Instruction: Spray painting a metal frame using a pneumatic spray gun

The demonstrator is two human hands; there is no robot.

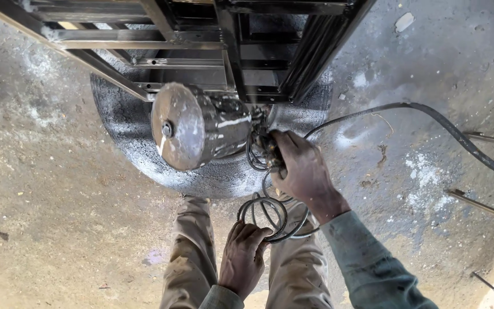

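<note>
Gripping the handle end of a paint-caked spray gun with a round silver metal cup (198, 127), the person's right hand (301, 171) is clenched around it at the centre of the frame, the cup's lid turned toward the camera. Lower down, the left hand (241, 257) is curled around loops of thin black hose (267, 214), gathered between the person's knees in tan trousers (192, 257). A thicker dark hose (447, 129) runs from the gun toward the right edge of the frame.

At the upper middle stands a black-painted frame of square steel tubing (212, 46), its bars dark and evenly coated where they show. On the grey concrete floor (47, 171) beneath it lies a dark, rounded patch of overspray (127, 123), which suggests much of the coating is already laid on; whether any face remains bare cannot be told from this view.

No packages, labels or signs are visible.
</note>
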